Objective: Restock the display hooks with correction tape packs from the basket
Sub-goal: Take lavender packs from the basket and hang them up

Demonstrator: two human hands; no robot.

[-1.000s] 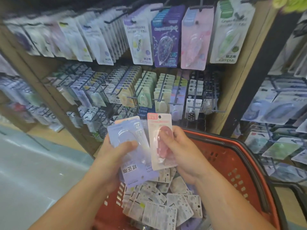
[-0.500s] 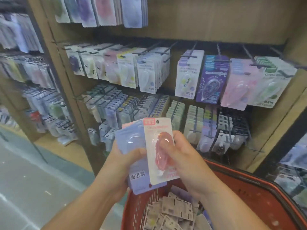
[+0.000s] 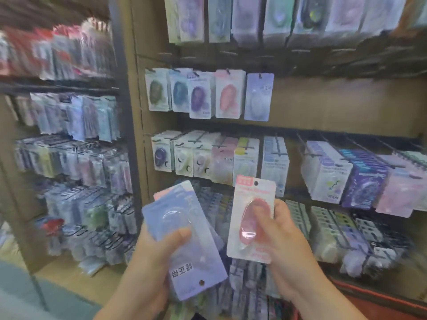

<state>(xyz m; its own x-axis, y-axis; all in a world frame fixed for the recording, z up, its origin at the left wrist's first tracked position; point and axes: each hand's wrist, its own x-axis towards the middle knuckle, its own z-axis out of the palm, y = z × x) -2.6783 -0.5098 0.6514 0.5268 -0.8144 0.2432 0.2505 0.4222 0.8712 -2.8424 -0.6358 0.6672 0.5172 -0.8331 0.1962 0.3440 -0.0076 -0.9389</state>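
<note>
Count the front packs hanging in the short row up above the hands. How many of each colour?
green pack: 1
blue pack: 1
purple pack: 1
pink pack: 1
pale lilac pack: 1
Total: 5

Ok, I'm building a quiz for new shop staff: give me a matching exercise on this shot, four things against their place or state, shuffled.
Things
1. pink pack
2. lilac pack
3. red basket
4. green pack

Place or state
A. upside down, hang hole at the bottom, held in the left hand
B. hangs on a hook, leftmost in a row of five
C. upright, hang hole on top, held in the right hand
D. only its rim shows, bottom right corner

Pairs: 1-C, 2-A, 3-D, 4-B
</note>
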